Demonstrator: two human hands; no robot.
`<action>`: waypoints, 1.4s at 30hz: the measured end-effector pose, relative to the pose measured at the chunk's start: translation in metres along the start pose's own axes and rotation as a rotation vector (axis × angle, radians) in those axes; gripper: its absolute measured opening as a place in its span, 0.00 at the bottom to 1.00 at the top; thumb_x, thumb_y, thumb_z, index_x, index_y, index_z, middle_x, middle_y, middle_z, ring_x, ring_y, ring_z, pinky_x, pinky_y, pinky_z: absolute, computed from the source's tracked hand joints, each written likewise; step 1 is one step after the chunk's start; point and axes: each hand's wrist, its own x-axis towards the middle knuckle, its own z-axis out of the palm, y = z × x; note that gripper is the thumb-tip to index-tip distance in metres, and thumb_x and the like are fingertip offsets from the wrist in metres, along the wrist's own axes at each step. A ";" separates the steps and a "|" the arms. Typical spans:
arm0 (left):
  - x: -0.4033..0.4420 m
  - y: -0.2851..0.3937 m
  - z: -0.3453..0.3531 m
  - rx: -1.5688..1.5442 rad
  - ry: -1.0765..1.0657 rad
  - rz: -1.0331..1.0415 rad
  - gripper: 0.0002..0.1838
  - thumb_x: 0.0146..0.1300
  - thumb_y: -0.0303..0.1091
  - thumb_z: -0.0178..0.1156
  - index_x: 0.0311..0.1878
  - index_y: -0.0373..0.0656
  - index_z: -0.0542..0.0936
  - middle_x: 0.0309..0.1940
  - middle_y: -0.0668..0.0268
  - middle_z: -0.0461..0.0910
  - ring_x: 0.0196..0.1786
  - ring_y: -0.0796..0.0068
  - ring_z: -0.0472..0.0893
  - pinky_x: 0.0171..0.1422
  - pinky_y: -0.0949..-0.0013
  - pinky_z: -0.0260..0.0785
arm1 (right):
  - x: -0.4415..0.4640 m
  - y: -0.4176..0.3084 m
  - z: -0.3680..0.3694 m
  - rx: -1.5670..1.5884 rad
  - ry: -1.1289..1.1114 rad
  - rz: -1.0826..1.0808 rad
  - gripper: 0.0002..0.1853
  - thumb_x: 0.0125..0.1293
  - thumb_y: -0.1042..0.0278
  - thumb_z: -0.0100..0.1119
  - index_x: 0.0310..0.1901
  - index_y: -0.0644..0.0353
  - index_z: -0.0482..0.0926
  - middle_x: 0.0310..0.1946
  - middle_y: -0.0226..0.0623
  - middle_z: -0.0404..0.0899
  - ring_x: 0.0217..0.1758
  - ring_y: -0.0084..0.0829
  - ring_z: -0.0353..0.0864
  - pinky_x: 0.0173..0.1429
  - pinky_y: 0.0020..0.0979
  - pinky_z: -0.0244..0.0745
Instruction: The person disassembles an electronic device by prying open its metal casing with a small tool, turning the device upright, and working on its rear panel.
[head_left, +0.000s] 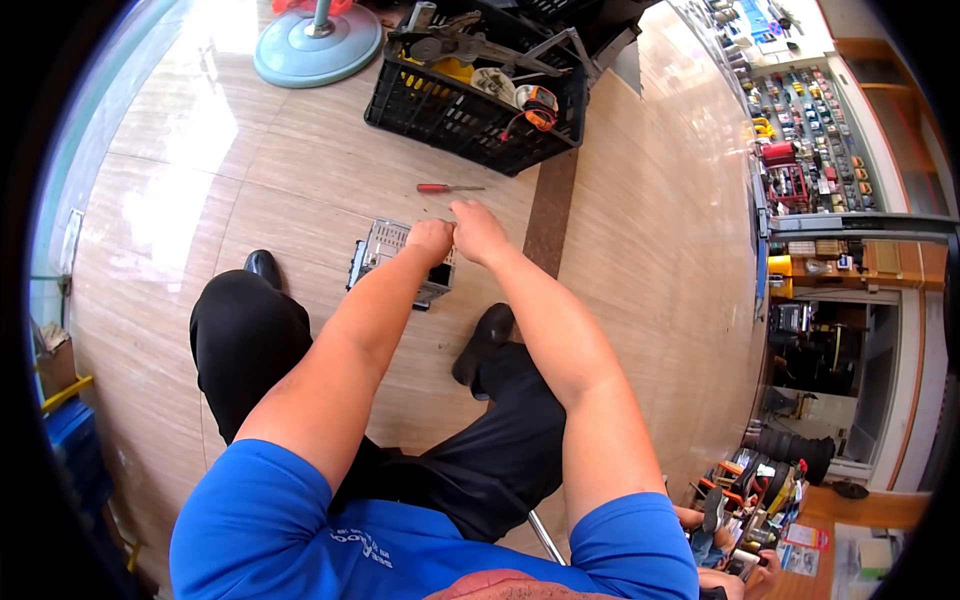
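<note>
A small silver metal case (pixel 384 240) with rows of vent slots sits on the tiled floor between my feet. My left hand (pixel 431 238) is closed at its upper right edge, fingers curled over the metal. Close beside it, my right hand (pixel 479 232) is also closed, thumb and fingers pinched together near the same corner. Whatever lies between those right fingertips is too small or hidden to name. Just beyond both hands, a screwdriver (pixel 436 188) with a red handle rests on the floor.
Further ahead stands a black plastic crate (pixel 470 128) holding tools and an orange-and-grey meter (pixel 538 106). A round pale-blue base (pixel 318 50) with a pole is to its left. Stocked shelves (pixel 815 140) line the right side. Another person's hand (pixel 768 566) shows at the lower right.
</note>
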 end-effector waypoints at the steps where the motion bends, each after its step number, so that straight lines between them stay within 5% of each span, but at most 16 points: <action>1: 0.001 -0.001 0.000 -0.022 -0.020 -0.006 0.13 0.67 0.33 0.52 0.52 0.51 0.81 0.44 0.60 0.86 0.49 0.60 0.85 0.53 0.56 0.74 | -0.001 -0.002 0.000 -0.007 0.007 0.039 0.14 0.63 0.71 0.56 0.50 0.63 0.76 0.47 0.55 0.80 0.56 0.54 0.77 0.59 0.46 0.74; 9: 0.001 0.002 0.000 -0.037 0.020 0.005 0.13 0.67 0.31 0.52 0.51 0.52 0.81 0.45 0.59 0.85 0.49 0.60 0.85 0.52 0.56 0.76 | -0.004 -0.012 -0.024 -0.071 -0.158 0.325 0.13 0.65 0.67 0.54 0.49 0.63 0.75 0.49 0.58 0.80 0.53 0.55 0.80 0.55 0.49 0.75; 17: 0.000 0.001 0.000 -0.005 -0.004 -0.002 0.12 0.67 0.30 0.52 0.50 0.50 0.81 0.44 0.60 0.86 0.49 0.60 0.85 0.52 0.58 0.76 | -0.001 -0.002 -0.003 -0.028 -0.013 -0.015 0.12 0.61 0.74 0.55 0.47 0.60 0.78 0.46 0.51 0.79 0.54 0.52 0.78 0.56 0.46 0.74; 42: 0.000 0.002 0.009 0.032 0.040 -0.013 0.11 0.67 0.32 0.52 0.51 0.46 0.77 0.47 0.60 0.85 0.51 0.61 0.85 0.55 0.54 0.72 | -0.004 0.004 -0.013 -0.024 -0.007 0.041 0.14 0.62 0.75 0.53 0.49 0.62 0.79 0.47 0.54 0.79 0.52 0.53 0.79 0.56 0.45 0.75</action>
